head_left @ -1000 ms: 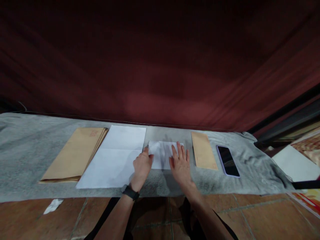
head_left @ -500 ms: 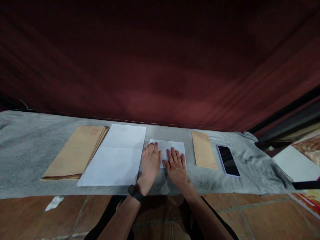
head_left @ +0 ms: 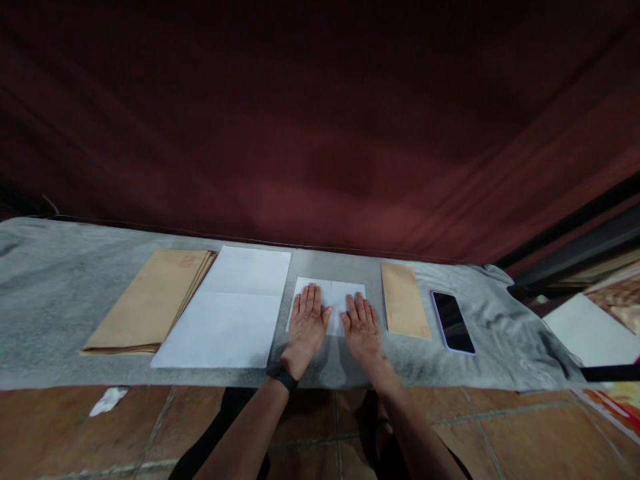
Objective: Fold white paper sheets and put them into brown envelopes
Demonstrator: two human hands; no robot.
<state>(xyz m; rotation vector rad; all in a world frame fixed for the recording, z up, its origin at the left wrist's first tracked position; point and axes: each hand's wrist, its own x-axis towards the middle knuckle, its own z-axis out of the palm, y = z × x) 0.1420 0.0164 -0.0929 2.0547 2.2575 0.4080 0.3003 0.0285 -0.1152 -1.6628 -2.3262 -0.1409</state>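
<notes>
A small folded sheet of white paper lies flat on the grey cloth, a crease line running down its middle. My left hand rests palm down on its left part, fingers stretched out and thumb pointing right. On the right part lies my right hand, also flat with extended fingers. Both hands cover some of the paper, and neither grips anything. Left of it lies a stack of larger white sheets with a crease across. A single brown envelope lies to the right of my right hand.
A pile of brown envelopes lies at the left. A phone in a pale purple case sits at the right. Grey cloth covers the narrow table, with a dark red curtain behind. Crumpled white paper lies on the tiled floor.
My hands have moved apart on the folded paper: the left hand has turned more upright with its thumb spread out, and the right has shifted slightly rightward. More of the paper's middle shows.
</notes>
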